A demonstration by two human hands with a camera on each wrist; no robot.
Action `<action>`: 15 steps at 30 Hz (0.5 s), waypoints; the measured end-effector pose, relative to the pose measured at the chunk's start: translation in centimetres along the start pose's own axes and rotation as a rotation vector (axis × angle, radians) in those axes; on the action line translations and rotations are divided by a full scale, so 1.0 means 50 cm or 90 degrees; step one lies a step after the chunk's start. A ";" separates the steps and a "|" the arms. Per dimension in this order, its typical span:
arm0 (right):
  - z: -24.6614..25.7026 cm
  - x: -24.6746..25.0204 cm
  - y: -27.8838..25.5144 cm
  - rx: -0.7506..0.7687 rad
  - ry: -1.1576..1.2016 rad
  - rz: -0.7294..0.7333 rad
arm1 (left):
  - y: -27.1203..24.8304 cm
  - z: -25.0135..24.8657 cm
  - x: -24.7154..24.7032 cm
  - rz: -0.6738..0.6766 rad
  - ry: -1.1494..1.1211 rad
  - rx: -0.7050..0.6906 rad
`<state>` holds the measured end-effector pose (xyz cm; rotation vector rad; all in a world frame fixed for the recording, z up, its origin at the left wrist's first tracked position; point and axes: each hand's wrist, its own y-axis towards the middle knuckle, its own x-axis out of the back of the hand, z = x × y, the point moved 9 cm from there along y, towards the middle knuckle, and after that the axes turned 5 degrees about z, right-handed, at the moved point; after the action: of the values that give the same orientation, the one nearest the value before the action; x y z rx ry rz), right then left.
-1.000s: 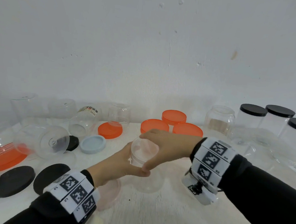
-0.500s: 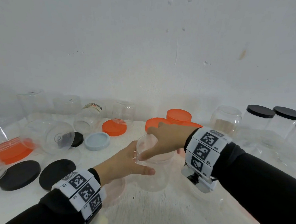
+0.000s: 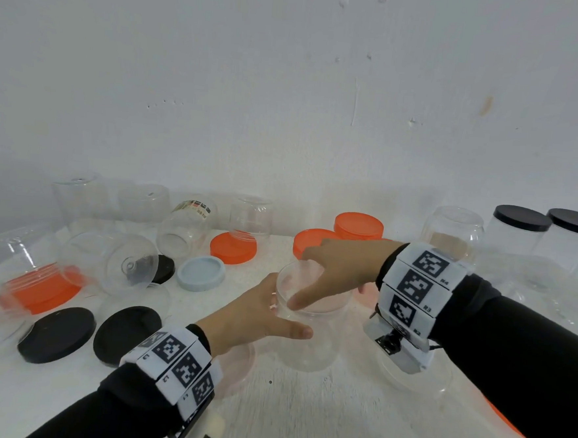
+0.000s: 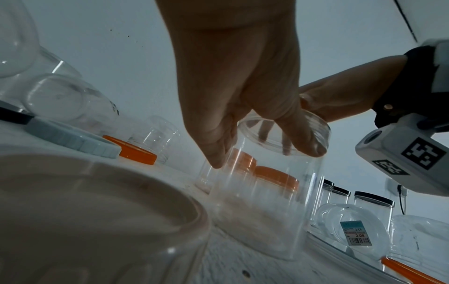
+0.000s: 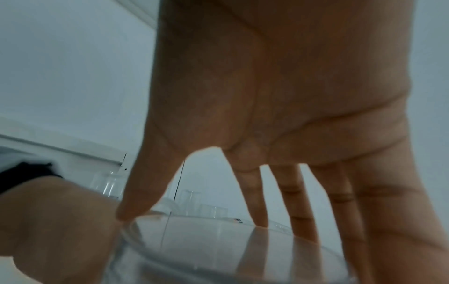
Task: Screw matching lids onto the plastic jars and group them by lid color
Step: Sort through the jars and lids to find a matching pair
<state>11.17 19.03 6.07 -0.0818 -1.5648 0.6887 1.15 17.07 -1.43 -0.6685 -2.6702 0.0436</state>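
Note:
A clear plastic jar (image 3: 306,348) stands upright on the white table (image 3: 301,418) in the middle of the head view. A clear lid (image 3: 292,277) sits on its mouth. My left hand (image 3: 257,315) grips the jar's upper wall, thumb across the front. My right hand (image 3: 338,270) comes from above and holds the lid by its rim, thumb near, fingers far. The left wrist view shows the jar (image 4: 262,211) with my left hand's fingertips (image 4: 216,159) pinching it. In the right wrist view my fingertips (image 5: 261,221) rest on the lid's rim (image 5: 218,236).
Two black lids (image 3: 57,334) lie at front left. A clear lid (image 3: 236,369) lies by my left wrist and a grey-blue lid (image 3: 201,272) sits further back. Orange lids (image 3: 359,225) and empty jars (image 3: 184,228) line the wall. Black-lidded jars (image 3: 519,235) stand far right.
The jar was tilted toward me a second ago and now stands upright on the table. My right hand has shifted round on the lid, and my left thumb now lies across the jar's front.

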 end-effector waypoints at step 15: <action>0.001 -0.004 -0.006 -0.008 -0.006 0.004 | -0.002 -0.004 -0.003 0.002 -0.008 0.002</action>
<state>11.24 18.68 6.05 -0.0929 -1.5789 0.6851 1.30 16.88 -1.29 -0.6730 -2.6802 0.0535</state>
